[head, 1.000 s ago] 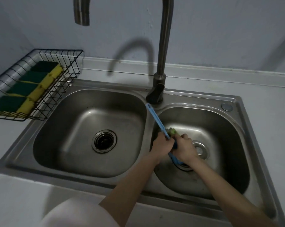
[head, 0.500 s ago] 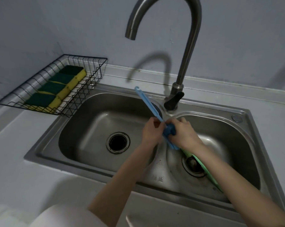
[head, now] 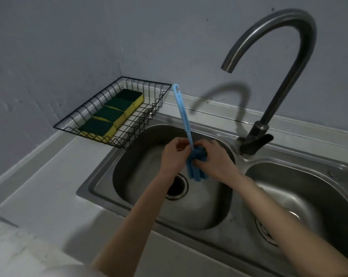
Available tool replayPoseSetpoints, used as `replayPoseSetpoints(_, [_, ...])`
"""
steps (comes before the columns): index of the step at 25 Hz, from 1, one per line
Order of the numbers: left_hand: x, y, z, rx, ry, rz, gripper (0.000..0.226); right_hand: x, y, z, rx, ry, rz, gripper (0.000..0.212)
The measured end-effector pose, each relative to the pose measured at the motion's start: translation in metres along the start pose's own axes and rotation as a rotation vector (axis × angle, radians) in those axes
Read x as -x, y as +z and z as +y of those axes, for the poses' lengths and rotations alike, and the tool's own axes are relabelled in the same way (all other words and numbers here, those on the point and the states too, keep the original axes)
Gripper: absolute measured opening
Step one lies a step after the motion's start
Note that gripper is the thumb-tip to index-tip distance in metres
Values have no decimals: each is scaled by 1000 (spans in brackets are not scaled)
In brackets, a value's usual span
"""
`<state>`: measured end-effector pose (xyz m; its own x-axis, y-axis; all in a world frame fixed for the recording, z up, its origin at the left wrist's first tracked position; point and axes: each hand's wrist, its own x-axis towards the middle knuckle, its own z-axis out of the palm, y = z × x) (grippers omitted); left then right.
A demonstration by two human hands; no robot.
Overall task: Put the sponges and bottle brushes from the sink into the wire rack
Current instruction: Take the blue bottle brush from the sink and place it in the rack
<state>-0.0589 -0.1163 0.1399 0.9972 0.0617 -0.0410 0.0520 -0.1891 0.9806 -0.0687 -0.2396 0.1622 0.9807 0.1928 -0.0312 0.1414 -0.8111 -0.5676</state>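
Observation:
A blue bottle brush [head: 182,114] stands nearly upright over the left basin, its long handle pointing up toward the rack and its blue sponge head [head: 196,166] hanging down. My left hand [head: 174,154] pinches the handle's lower end. My right hand [head: 215,158] is closed around the top of the sponge head. The black wire rack [head: 147,108] sits on the counter at the back left and holds several green-and-yellow sponges [head: 111,114] in a row. No other brush shows in the right basin.
The double steel sink [head: 101,176] has a drain in the left basin [head: 176,186] and one in the right basin [head: 269,230]. A tall curved faucet [head: 277,92] rises behind the divider. Grey counter lies to the left, a wall behind.
Both hands lifted the blue brush out of the right basin and carried it left over the left basin, handle now upright near the rack. The green brush seen earlier is out of sight.

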Motion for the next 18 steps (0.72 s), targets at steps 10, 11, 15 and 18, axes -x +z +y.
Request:
replayPoseSetpoints(10, [-42,-105,5,-175,182,-233,41,-59,33,-77,-206,6,97,34])
replayPoseSetpoints(11, [-46,-116,4,-230,222,-245,43,-64,38,-87,-235,20,102,32])
replayPoseSetpoints(15, [-68,-157,3,-340,322,-283,44,-84,57,-116,-263,10,141,23])
replayPoseSetpoints(18, [-79,-177,4,-384,292,-399,56,-97,60,-128,-263,52,167,27])
